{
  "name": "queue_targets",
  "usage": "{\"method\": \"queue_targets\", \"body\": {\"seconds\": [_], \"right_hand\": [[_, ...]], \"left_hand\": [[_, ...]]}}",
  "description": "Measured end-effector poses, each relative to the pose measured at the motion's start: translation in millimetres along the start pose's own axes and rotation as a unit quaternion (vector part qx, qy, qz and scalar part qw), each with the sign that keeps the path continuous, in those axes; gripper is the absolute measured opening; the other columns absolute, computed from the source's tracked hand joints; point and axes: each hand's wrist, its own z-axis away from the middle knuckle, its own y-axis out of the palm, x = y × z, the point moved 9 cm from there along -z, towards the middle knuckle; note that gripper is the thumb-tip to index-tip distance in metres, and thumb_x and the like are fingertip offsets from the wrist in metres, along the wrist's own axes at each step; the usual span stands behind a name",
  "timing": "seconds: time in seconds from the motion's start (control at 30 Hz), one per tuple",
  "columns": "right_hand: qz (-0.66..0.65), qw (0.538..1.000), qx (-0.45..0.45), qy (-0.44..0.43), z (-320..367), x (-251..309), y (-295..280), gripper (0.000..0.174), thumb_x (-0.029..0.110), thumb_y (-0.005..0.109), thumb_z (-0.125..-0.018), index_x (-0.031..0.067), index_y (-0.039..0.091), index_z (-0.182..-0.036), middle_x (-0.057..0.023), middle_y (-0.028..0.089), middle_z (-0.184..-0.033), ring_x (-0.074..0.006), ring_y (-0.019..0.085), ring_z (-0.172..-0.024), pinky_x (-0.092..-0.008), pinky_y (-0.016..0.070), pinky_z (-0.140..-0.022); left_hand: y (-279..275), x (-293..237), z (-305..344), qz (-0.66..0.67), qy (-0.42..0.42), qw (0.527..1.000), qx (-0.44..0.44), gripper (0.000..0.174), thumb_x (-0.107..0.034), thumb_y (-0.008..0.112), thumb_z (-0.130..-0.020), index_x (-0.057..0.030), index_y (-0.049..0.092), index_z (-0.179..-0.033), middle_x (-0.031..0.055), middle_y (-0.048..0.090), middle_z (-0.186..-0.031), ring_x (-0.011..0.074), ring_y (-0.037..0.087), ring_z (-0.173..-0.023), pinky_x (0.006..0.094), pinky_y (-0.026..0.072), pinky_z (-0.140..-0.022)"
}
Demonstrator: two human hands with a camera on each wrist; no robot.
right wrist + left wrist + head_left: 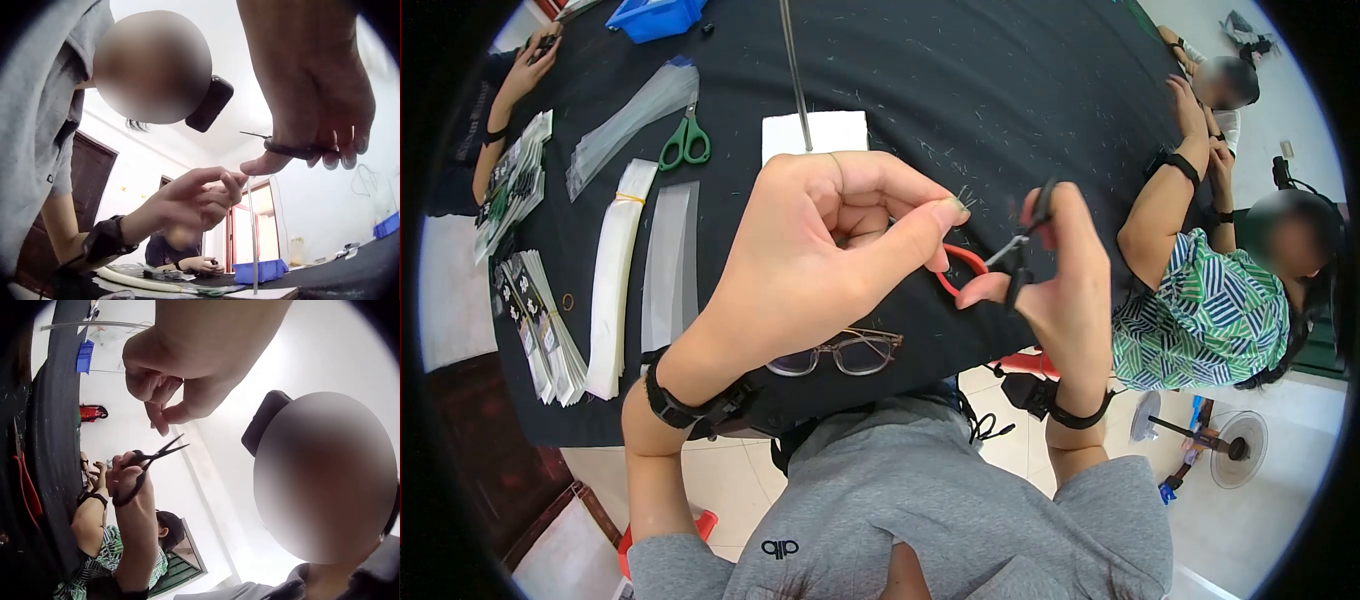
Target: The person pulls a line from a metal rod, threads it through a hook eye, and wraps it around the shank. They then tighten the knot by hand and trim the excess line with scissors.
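My left hand (825,235) is raised over the black-covered table, thumb and forefinger pinched together. A little tuft of thin, pale strands (966,197) sticks out from between those fingertips. To its right, my right hand (1078,275) holds small black-handled scissors (147,461), fingers and thumb in the loops. The scissor blades (170,445) are spread and point toward the left fingertips, a short gap away. Below the hands, a red-handled tool (967,262) lies on the cloth, partly hidden by them.
A thin metal rod (796,80) rises from a white base (840,128) just beyond my left hand. Eyeglasses (865,355) lie near the table edge. To the left are green-handled scissors (687,142), translucent strips (670,260) and a banded white bundle (615,290). Other people sit around the table.
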Motion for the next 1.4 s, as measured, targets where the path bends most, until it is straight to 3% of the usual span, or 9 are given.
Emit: {"method": "queue_targets", "body": {"seconds": [0.6, 0.67, 0.87, 0.97, 1.07, 1.1, 1.2, 1.23, 1.4], "right_hand": [[0.042, 0.996, -0.069, -0.025, 5, 10, -3, 0.052, 0.033, 0.086, -0.055, 0.0040, 0.050, -0.078, -0.0076, 0.053, -0.068, -0.0246, 0.056, -0.059, -0.0329, 0.0437, -0.054], [0.070, 0.996, -0.061, -0.001, 6, 8, -3, 0.053, 0.026, 0.089, -0.054, -0.0004, 0.050, -0.078, -0.0062, 0.053, -0.067, -0.0157, 0.055, -0.061, -0.0268, 0.0452, -0.057], [0.046, 0.997, -0.065, -0.007, 6, 10, -5, 0.046, 0.020, 0.088, -0.059, -0.0006, 0.047, -0.070, -0.0024, 0.045, -0.060, -0.0084, 0.043, -0.056, -0.0231, 0.0368, -0.050], [0.019, 0.993, -0.091, 0.077, 12, -7, -13, 0.048, 0.022, 0.087, -0.058, 0.0006, 0.046, -0.068, -0.0060, 0.043, -0.058, -0.0131, 0.042, -0.052, -0.0253, 0.0370, -0.049], [-0.007, 0.990, -0.082, 0.116, 9, -14, -20, 0.050, 0.021, 0.087, -0.058, -0.0005, 0.043, -0.064, -0.0045, 0.041, -0.055, -0.0100, 0.037, -0.054, -0.0242, 0.0356, -0.049], [-0.006, 0.991, -0.043, 0.125, 7, -19, -15, 0.054, 0.025, 0.089, -0.056, 0.0002, 0.043, -0.071, -0.0053, 0.044, -0.059, -0.0129, 0.042, -0.055, -0.0264, 0.0395, -0.052], [-0.023, 0.997, -0.030, 0.073, 2, -8, -11, 0.059, 0.028, 0.090, -0.053, 0.0015, 0.044, -0.080, -0.0075, 0.049, -0.066, -0.0169, 0.046, -0.059, -0.0290, 0.0424, -0.055], [0.013, 0.996, 0.001, 0.086, 2, -6, -10, 0.065, 0.031, 0.090, -0.050, 0.0023, 0.044, -0.086, -0.0103, 0.052, -0.073, -0.0229, 0.052, -0.063, -0.0314, 0.0446, -0.058], [0.003, 0.999, 0.023, 0.045, 0, -3, -1, 0.061, 0.032, 0.088, -0.053, 0.0021, 0.045, -0.084, -0.0119, 0.053, -0.074, -0.0283, 0.057, -0.065, -0.0326, 0.0459, -0.058]], "left_hand": [[5, -1, 7, 0.039, -0.014, 0.999, 0.021, 0.012, -0.002, 0.061, -0.087, 0.0050, 0.065, -0.096, 0.0077, 0.067, -0.081, 0.0078, 0.062, -0.069, 0.0179, 0.0485, -0.063], [5, -2, 7, 0.036, -0.012, 0.999, 0.019, 0.012, -0.002, 0.061, -0.087, 0.0049, 0.065, -0.096, 0.0076, 0.067, -0.081, 0.0076, 0.062, -0.069, 0.0177, 0.0483, -0.063], [4, -4, 6, 0.000, -0.011, 1.000, 0.011, 0.012, -0.004, 0.062, -0.087, 0.0047, 0.065, -0.095, 0.0074, 0.067, -0.081, 0.0068, 0.062, -0.068, 0.0169, 0.0476, -0.061], [3, -5, 6, -0.025, -0.008, 1.000, 0.004, 0.012, -0.005, 0.063, -0.088, 0.0046, 0.066, -0.094, 0.0075, 0.068, -0.081, 0.0066, 0.062, -0.067, 0.0166, 0.0474, -0.060], [1, -4, 5, -0.041, 0.009, 0.999, -0.008, 0.012, -0.005, 0.063, -0.088, 0.0041, 0.067, -0.094, 0.0072, 0.068, -0.081, 0.0050, 0.061, -0.065, 0.0155, 0.0451, -0.057], [0, -5, 5, -0.053, 0.018, 0.998, -0.014, 0.012, -0.005, 0.063, -0.087, 0.0035, 0.068, -0.093, 0.0067, 0.069, -0.079, 0.0035, 0.060, -0.063, 0.0145, 0.0430, -0.055], [-2, -12, 10, -0.143, 0.039, 0.988, -0.044, 0.010, -0.004, 0.064, -0.086, 0.0020, 0.069, -0.093, 0.0037, 0.068, -0.072, -0.0018, 0.052, -0.054, 0.0129, 0.0335, -0.047], [-1, -11, 10, -0.143, 0.038, 0.988, -0.044, 0.010, -0.004, 0.064, -0.086, 0.0020, 0.069, -0.093, 0.0037, 0.068, -0.072, -0.0018, 0.052, -0.054, 0.0129, 0.0335, -0.047], [1, -22, 14, -0.172, 0.127, 0.975, -0.065, 0.010, -0.001, 0.067, -0.081, 0.0003, 0.070, -0.090, -0.0045, 0.061, -0.058, -0.0052, 0.035, -0.044, 0.0147, 0.0210, -0.041]]}}
